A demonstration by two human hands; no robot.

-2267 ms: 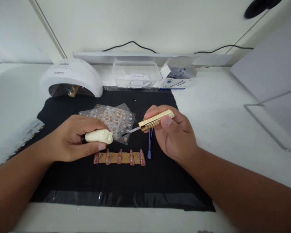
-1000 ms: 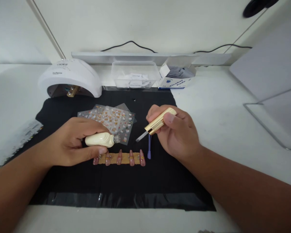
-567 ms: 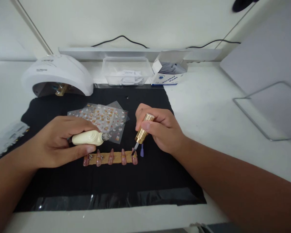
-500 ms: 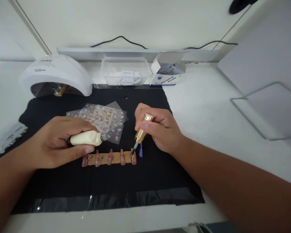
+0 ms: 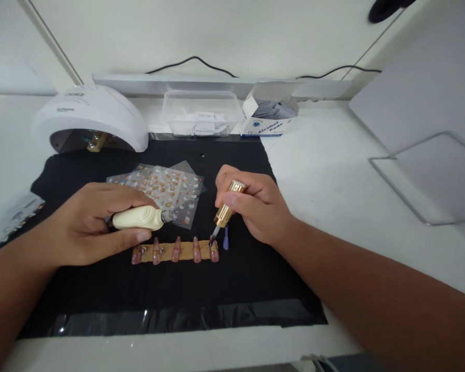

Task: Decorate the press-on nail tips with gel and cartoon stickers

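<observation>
My left hand (image 5: 96, 225) is closed around a cream nail polish bottle (image 5: 137, 218), which lies on its side with its uncapped neck pointing right. In my right hand (image 5: 256, 204) is a gold-capped polish brush (image 5: 229, 204), slanting down to the left. Its bristle tip touches the upper part of the rightmost false nail (image 5: 214, 253). Several pinkish, glossy false nails (image 5: 175, 250) stand in a row across a tan strip (image 5: 186, 250). Small round shiny pieces sit beside the two leftmost nails. Just right of the strip lies a small purple stick (image 5: 226, 240).
Sticker sheets (image 5: 166, 188) lie behind the strip on a black mat (image 5: 170, 294). A white nail lamp (image 5: 93, 113) stands at back left, beside a clear plastic box (image 5: 201, 111) of packets and an alcohol pads box (image 5: 269, 116). A metal wire frame (image 5: 395, 194) is at right.
The brush tip has shifted very slightly at the top of the rightmost nail. Both hands keep their holds, and the view has moved a little.
</observation>
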